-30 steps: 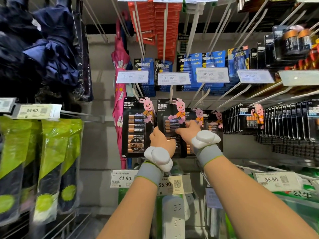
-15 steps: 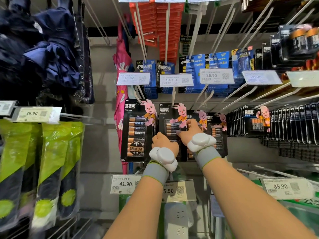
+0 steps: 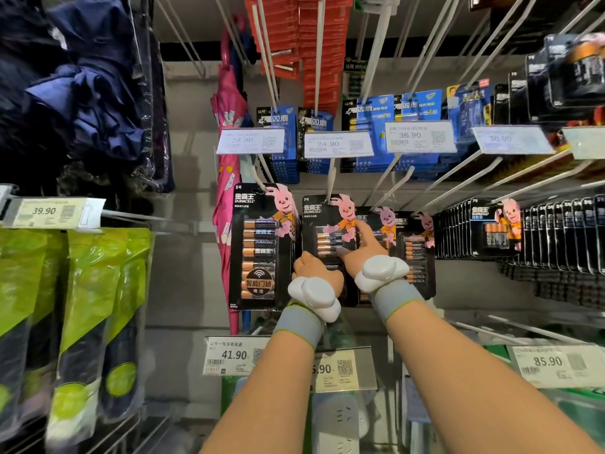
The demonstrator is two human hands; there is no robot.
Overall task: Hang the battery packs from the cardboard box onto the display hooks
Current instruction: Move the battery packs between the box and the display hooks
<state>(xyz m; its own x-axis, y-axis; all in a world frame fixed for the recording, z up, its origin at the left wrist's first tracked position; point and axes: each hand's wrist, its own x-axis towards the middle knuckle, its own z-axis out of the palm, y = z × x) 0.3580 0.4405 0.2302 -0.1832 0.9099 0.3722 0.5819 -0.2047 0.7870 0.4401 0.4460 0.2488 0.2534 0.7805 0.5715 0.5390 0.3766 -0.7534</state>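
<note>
A black Duracell battery pack (image 3: 322,221) with a pink rabbit hangs at the middle hook (image 3: 331,181). My left hand (image 3: 311,267) grips its lower edge, fingers curled behind the card. My right hand (image 3: 363,244) holds its right side, thumb on the front over the batteries. A larger pack of the same brand (image 3: 262,247) hangs to the left. Two more packs (image 3: 415,244) hang behind my right hand. The cardboard box is out of view.
Long white hooks with price tags (image 3: 339,144) jut out above my hands. Blue battery packs (image 3: 370,132) hang higher up, black packs (image 3: 523,231) fill the right. Green bags (image 3: 98,290) hang at the left, a pink umbrella (image 3: 226,178) beside the batteries.
Both hands stay on the same pack. My right hand has slid slightly up its right side. The view has shifted a little.
</note>
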